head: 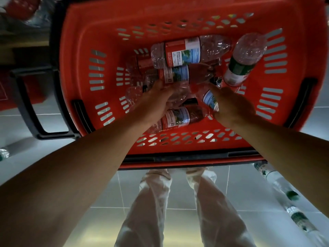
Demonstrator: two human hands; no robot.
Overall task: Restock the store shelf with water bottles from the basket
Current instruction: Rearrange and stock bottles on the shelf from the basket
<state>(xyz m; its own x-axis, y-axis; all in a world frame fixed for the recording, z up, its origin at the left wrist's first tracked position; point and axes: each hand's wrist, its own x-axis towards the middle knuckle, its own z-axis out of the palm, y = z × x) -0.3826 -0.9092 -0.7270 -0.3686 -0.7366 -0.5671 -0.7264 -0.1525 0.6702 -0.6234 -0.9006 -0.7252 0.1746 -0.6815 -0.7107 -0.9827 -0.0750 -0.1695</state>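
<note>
A red plastic basket [80, 56] sits on the floor below me and holds several clear water bottles. A red-labelled bottle [183, 52] lies across the top of the pile. A green-labelled bottle [243, 59] leans against the right wall. My left hand [154, 102] reaches into the middle and curls around a clear bottle [179, 94]. My right hand [231, 106] closes over a bottle with a blue and white label [210, 100]. Another red-labelled bottle [178, 117] lies under both hands. My fingertips are hidden among the bottles.
The basket's black handle [23, 98] hangs out to the left. Green-labelled bottles [277, 182] lie in a row on the tiled floor at the right, and one more bottle [3, 154] is at the left edge. My legs in pale trousers [153, 202] stand behind the basket.
</note>
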